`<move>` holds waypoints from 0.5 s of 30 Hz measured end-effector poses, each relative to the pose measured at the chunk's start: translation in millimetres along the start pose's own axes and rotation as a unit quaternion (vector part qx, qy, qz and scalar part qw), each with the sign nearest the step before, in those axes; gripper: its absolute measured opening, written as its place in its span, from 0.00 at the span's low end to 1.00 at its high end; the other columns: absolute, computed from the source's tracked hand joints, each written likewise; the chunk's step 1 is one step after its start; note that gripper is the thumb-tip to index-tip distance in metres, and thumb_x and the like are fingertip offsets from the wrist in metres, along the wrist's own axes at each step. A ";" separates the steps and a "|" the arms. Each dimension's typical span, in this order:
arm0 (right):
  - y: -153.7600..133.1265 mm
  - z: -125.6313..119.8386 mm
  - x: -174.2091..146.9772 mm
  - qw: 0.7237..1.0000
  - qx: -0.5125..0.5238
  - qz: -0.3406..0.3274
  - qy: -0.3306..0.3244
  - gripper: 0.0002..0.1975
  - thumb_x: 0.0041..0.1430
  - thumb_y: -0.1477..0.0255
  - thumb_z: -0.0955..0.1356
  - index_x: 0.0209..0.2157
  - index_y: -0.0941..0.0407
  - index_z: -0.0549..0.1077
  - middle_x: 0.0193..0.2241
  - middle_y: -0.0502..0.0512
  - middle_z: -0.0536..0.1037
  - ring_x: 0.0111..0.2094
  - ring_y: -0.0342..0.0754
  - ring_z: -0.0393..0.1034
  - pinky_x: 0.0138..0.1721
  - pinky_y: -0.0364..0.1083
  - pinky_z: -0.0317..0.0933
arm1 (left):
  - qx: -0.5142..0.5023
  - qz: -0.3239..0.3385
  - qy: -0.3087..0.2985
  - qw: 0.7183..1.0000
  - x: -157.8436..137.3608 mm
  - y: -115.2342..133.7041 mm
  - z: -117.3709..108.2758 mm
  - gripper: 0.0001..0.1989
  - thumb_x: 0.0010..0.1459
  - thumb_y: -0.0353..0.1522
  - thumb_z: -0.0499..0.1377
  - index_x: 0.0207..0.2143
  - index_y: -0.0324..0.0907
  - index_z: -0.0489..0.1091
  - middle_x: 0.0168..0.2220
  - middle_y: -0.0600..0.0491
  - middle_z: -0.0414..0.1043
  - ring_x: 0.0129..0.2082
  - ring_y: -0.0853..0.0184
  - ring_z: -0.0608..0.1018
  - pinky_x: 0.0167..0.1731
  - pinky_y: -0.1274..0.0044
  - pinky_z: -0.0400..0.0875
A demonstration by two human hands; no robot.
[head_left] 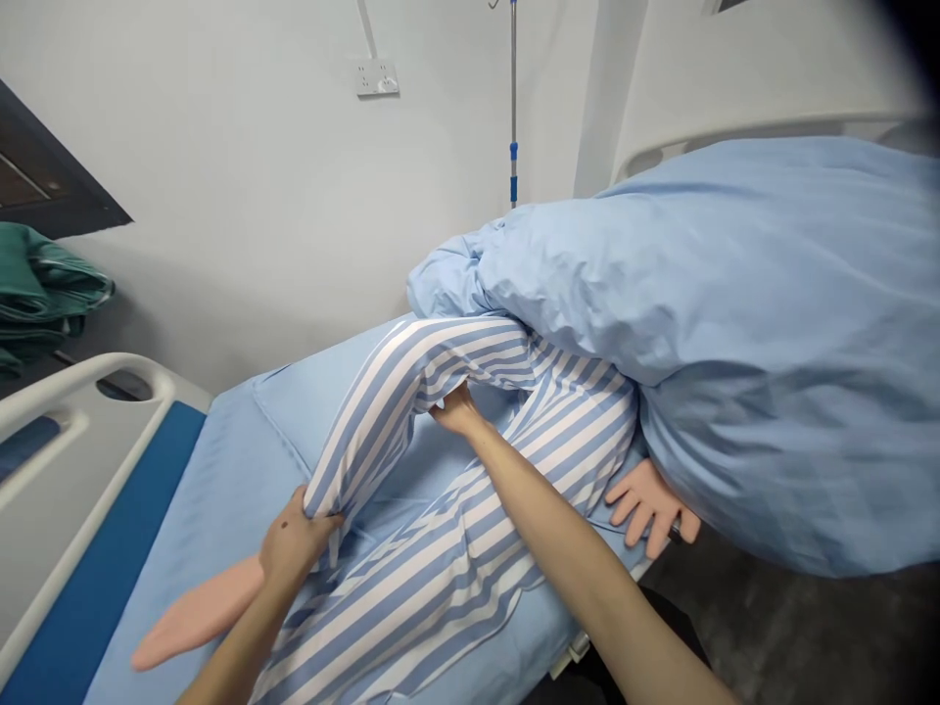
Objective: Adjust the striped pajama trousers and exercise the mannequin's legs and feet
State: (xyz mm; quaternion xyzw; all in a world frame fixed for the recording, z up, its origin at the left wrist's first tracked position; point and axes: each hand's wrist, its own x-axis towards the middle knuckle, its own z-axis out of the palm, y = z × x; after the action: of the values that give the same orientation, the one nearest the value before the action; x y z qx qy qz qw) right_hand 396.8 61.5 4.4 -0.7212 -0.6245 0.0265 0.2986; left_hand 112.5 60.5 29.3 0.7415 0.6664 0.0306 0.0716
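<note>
A manikin in blue-and-white striped trousers lies on the bed, its far leg [411, 367] bent at the knee and its near leg [441, 558] stretched along the sheet. My left hand [290, 539] is closed round the far leg's ankle at the trouser cuff, thumb on top. The bare pink foot [195, 612] sticks out beyond it. Under the bent knee is my right hand [456, 406], gripping from below; its fingers are partly hidden by the striped cloth. The manikin's pink hand [650, 504] rests palm-side unclear at the bed's near edge.
A bunched light blue quilt [749, 323] covers the manikin's upper body. The bed's footboard [95, 411] stands at left, with folded green cloth [44, 294] beyond. Behind the bed are a drip pole [513, 98] and a wall socket [377, 77].
</note>
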 end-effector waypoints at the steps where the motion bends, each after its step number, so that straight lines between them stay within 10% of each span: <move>1: 0.2 -0.9 0.1 1.000 0.008 0.001 0.011 0.25 0.52 0.66 0.60 0.52 0.58 0.57 0.54 0.61 0.58 0.56 0.56 0.45 0.54 0.54 0.42 | -0.007 -0.003 0.004 1.000 0.1 4.5 1.1 0.16 0.47 0.41 0.51 0.40 0.48 0.58 0.29 0.52 0.68 0.30 0.60 0.71 0.24 0.74 0.64; 15: 0.0 -6.5 -4.3 1.000 0.019 0.002 0.019 0.28 0.49 0.66 0.62 0.53 0.59 0.55 0.53 0.60 0.58 0.56 0.57 0.44 0.55 0.53 0.41 | -0.020 -0.012 0.009 1.000 -1.8 8.7 6.3 0.18 0.45 0.40 0.51 0.40 0.48 0.59 0.31 0.52 0.69 0.31 0.59 0.71 0.25 0.74 0.61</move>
State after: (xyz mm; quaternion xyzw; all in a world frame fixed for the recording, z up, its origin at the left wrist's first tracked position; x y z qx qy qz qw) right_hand 398.6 55.0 8.3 -0.7167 -0.6169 0.0250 0.3244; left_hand 121.8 57.4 24.4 0.7316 0.6752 0.0496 0.0805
